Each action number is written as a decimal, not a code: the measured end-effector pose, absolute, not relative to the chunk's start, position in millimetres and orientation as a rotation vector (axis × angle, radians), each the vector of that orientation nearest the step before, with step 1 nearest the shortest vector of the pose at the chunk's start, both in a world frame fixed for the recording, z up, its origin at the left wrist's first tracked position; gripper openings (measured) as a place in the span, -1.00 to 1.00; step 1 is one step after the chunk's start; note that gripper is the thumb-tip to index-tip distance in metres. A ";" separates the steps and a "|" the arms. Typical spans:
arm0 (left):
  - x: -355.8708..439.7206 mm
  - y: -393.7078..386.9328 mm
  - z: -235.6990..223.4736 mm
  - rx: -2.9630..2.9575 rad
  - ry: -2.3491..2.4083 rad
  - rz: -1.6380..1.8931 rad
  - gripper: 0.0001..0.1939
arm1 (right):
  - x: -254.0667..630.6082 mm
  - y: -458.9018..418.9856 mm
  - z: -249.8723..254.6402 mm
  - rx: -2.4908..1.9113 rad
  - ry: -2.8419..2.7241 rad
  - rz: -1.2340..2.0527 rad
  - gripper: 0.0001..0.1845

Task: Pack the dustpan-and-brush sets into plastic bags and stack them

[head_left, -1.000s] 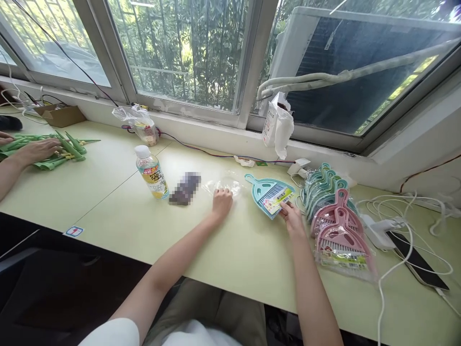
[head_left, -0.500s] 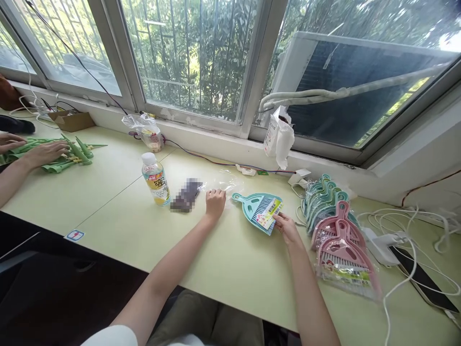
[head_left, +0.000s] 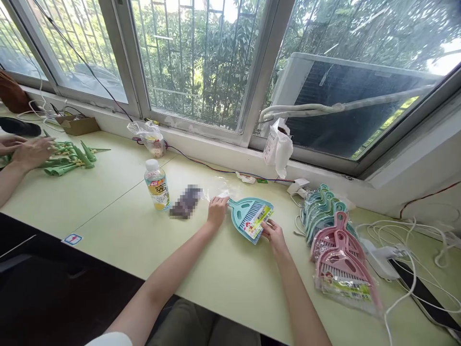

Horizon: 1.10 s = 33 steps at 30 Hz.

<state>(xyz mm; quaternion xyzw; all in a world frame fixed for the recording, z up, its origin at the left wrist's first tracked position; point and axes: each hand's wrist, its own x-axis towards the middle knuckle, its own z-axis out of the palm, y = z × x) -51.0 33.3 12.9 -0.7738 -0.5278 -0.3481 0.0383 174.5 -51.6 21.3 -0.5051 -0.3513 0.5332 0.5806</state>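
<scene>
As our right hand (head_left: pixel 272 234) grips the turquoise dustpan (head_left: pixel 248 211) by its wide edge, left of the pink dustpans (head_left: pixel 340 259), our left hand (head_left: pixel 217 211) curls at the handle; whether gripping, we cannot tell.

white-capped bottle (head_left: pixel 157 190) upright; black phone (head_left: pixel 429 299) near white cables (head_left: pixel 386 318); brown cardboard box (head_left: pixel 79 126) below window (head_left: pixel 190 72)

Teal dustpan-and-brush set (head_left: pixel 248 217), centre: one. Bagged pink dustpan sets (head_left: pixel 344 262), lower right: two. Bagged teal-green dustpan sets (head_left: pixel 320 211), right: several, overlapped, exact count unclear. Labelled drink bottle (head_left: pixel 157 190), left of centre: one. Smartphone (head_left: pixel 428 299), lower right: one. Cardboard box (head_left: pixel 79 126), upper left: one.
</scene>
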 end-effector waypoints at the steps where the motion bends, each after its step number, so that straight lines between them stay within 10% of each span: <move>1: -50.8 32.9 12.3 -2.424 -1.589 -1.045 -0.63 | 173.0 -51.8 21.6 -1.184 -0.831 1.239 -0.51; 9: -38.7 14.6 27.1 -2.542 -1.312 -1.354 -0.57 | 166.4 -48.1 18.9 -1.171 -0.792 1.066 -0.45; 20: -35.8 28.0 15.6 -1.675 -2.566 -2.545 -0.15 | 161.3 -49.9 20.1 -1.103 -0.758 1.040 -0.39; 33: -47.0 47.7 8.5 -2.351 -2.044 -1.116 -0.48 | 164.7 -53.9 27.2 -1.205 -0.861 1.022 -0.44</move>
